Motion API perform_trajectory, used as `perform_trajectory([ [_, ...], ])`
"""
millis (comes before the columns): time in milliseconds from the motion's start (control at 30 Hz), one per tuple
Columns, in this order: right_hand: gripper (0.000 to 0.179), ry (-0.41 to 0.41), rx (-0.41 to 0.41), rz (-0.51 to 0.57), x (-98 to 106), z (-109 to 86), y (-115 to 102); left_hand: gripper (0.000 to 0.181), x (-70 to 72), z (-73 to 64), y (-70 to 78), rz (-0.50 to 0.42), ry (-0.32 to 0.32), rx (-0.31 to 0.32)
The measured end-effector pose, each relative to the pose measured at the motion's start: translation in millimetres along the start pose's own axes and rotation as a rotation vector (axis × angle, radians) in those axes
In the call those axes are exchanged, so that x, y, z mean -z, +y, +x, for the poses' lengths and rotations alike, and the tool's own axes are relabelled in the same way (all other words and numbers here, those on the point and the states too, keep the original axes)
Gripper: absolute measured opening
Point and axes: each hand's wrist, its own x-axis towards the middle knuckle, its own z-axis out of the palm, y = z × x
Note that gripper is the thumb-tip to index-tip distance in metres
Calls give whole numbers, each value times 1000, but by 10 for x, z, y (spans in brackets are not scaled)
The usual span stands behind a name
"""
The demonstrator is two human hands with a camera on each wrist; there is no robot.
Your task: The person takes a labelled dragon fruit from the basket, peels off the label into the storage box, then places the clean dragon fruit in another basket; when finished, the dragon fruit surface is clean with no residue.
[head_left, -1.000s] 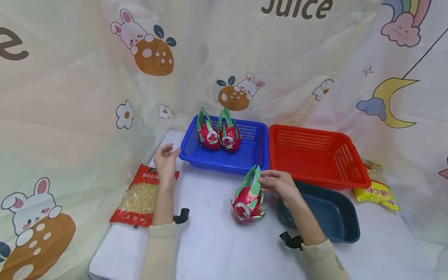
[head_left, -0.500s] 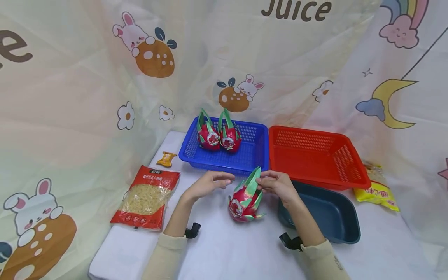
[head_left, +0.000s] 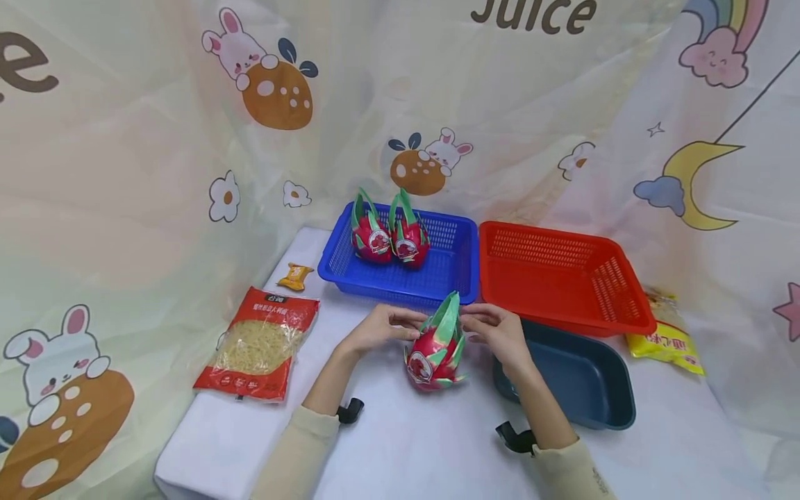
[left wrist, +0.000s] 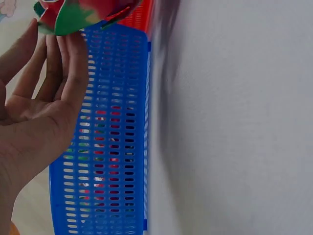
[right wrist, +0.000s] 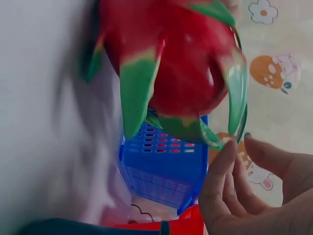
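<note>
In the head view a dragon fruit (head_left: 431, 354), red with green leaf tips and a round label, stands upright over the white table between both hands. My right hand (head_left: 500, 337) is at its right side, thumb and forefinger pinching a green leaf tip (right wrist: 238, 107) in the right wrist view. My left hand (head_left: 384, 328) reaches in from the left with fairly straight fingers. In the left wrist view its fingertips (left wrist: 76, 41) and thumb are right at the edge of a leaf.
Two more dragon fruits (head_left: 406, 239) lie in a blue basket (head_left: 453, 278) behind. Beside it are a red basket (head_left: 544, 278) and a dark teal tub (head_left: 581, 375). A red pasta bag (head_left: 262, 347), a small orange packet (head_left: 296, 276) and a yellow bag (head_left: 665, 340) flank them.
My left hand has come from above the pasta bag, beside the blue basket, rightward to the dragon fruit, uncovering the orange packet. The fruit has turned slightly; my right hand has stayed beside it.
</note>
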Motion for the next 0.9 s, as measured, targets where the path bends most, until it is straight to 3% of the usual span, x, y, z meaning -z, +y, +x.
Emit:
perform_trajectory([
  [133,33,104,73,6,-24,-74,64,36,-43,22,0,-39,26,-6],
  [367,24,266,113,57,-105,-254,247,36,-200,22,30,-105,72,8],
  [533,23,358,230,-10,-183,-499,386,37,-333,24,29,-185,103,30],
  [733,25,349,398,-38,-239,-718,438,34,-424,17,68,-230,117,55],
  [900,29,306,422,-53,-264,-784,452,33,-423,3,117,-219,134,71],
])
